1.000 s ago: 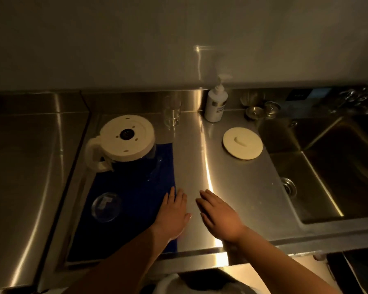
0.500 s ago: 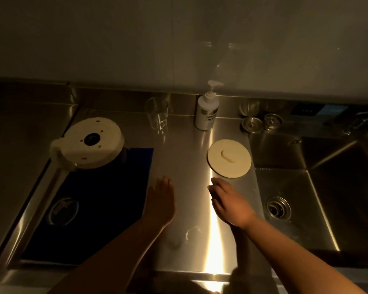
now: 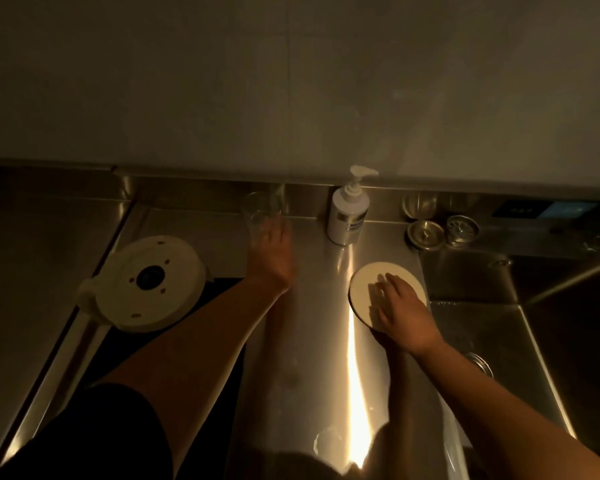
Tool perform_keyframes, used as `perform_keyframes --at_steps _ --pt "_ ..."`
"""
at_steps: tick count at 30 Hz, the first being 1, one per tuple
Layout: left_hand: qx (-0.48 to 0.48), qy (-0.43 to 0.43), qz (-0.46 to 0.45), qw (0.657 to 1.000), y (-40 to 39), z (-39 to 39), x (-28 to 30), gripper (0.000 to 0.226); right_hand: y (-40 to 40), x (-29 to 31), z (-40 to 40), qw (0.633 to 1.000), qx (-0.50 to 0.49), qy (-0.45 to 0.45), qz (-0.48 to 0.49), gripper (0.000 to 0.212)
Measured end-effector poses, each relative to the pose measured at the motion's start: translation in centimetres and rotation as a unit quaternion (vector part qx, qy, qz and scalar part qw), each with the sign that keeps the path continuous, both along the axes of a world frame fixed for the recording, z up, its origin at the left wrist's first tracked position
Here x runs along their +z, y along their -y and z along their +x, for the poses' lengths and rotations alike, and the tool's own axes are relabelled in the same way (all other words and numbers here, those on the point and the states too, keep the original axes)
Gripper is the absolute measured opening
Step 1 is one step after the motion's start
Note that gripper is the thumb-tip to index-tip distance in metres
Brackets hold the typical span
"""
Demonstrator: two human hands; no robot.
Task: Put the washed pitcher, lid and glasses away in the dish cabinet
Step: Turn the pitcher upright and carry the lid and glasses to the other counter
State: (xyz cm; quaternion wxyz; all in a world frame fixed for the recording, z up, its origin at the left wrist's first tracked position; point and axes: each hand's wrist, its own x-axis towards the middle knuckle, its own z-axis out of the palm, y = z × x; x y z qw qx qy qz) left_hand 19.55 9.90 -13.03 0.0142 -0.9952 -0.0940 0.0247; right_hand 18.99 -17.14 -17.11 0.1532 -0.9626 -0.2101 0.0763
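Two hands are being stretched out over the steel bench (image 3: 309, 358) at once, each toward a different washed item. The left hand (image 3: 274, 258) is being reached to the clear glass (image 3: 258, 216) standing upright by the back wall; its fingers are blurred against the glass, so whether that grip is yet clamped cannot be told. The right hand (image 3: 400, 315) is being laid palm-down on the round cream lid (image 3: 371, 282), fingers straight and a little spread, so that grip is apart and nothing is being pinched. The lid is lying flat just beside the sink (image 3: 499, 323), probably left there to dry, and a flat disc is likely being pressed so it can be slid or tipped up by its edge. The pitcher (image 3: 149, 282) is being left upside down on the dark mat (image 3: 222, 289) at the left, well apart from both hands, presumably to drain. A soap dispenser (image 3: 347, 216) is standing between glass and lid. Both forearms are being held low and extended forward. No cabinet is being shown, so nothing appears put away yet.
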Motion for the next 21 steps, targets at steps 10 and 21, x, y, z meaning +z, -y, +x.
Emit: perform_keyframes --at_steps 10,21 --pt "0.048 -0.025 -0.042 0.998 -3.3 6.3 0.5 0.067 -0.5 -1.7 2.4 0.999 -0.009 -0.019 -0.034 0.053" --pt "0.121 0.012 -0.105 0.987 -4.0 8.4 -1.2 0.065 -0.6 -2.9 2.0 0.999 -0.035 0.014 -0.018 0.048"
